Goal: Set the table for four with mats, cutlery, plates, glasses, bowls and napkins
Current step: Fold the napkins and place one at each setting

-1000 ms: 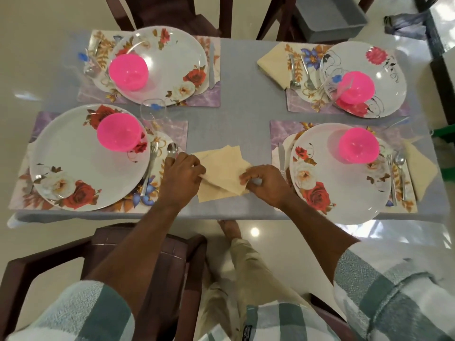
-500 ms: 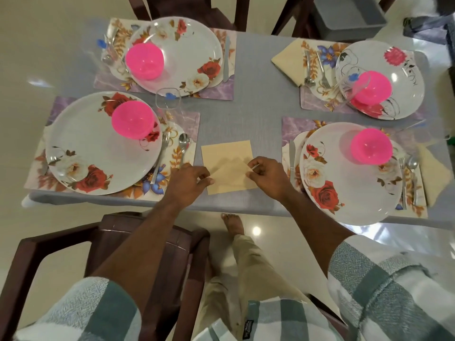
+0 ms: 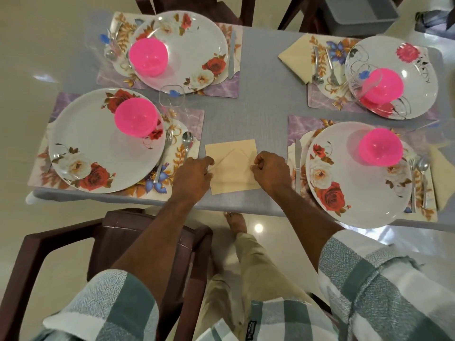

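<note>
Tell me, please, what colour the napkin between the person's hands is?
Pale cream yellow, plain with no print; the napkin shows best in the head view.

No text can be read. A small dark label point(image 3: 251, 326) sits at the waist of the person's trousers point(image 3: 248, 279), bearing pale marks too small and blurred to make out. Nothing else carries lettering or numbers.

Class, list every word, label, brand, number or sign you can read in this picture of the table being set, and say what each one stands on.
No text here can be read.
Small dark patch on the trousers at the waist: pale marks on it, too small and blurred to read.
Plates, mats, pink bowls and the cream napkin carry flower patterns or plain colour only, no writing.
</note>
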The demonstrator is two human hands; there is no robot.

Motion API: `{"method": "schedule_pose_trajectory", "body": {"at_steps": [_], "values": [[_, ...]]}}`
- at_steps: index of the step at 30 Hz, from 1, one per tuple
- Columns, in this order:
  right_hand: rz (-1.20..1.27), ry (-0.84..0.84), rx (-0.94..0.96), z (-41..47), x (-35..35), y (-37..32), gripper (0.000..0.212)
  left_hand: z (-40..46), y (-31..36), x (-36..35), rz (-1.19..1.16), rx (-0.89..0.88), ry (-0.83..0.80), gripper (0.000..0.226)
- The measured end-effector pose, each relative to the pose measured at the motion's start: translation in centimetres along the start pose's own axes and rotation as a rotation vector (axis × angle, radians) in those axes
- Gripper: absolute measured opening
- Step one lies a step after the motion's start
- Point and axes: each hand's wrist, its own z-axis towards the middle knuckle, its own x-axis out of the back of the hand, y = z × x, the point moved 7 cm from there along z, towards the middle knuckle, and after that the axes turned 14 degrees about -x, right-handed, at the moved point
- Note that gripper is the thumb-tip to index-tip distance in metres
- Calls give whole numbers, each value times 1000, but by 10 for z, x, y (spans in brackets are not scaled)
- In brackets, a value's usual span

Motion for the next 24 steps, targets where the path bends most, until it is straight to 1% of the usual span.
{"method": "schedule_pose_trajectory", "body": {"at_steps": [3,5,7,10,13,19,22,24], "values": [[-146,131,113,-12,3,-10,22,1,9,-2,163,-108,9,28],[-156,145,230,-23,-1,-22,22,2,20,-8,249,-212,-32,23],[-186,75,354,-34,-13,-34,19,2,30,-10,294,-269,-51,19],[-290,-55,463,-45,-33,-42,22,5,37,-13,289,-248,-90,18],[-327,-52,461,-46,-32,-32,21,5,34,-15,277,-217,-122,20],[-325,-31,306,-27,1,9,17,-2,10,-6,280,-150,-68,12],[-202,-12,252,-26,8,7,20,-4,6,-4,274,-138,-34,9],[-81,17,205,-25,8,-3,29,-9,4,-4,240,-83,1,11]]}}
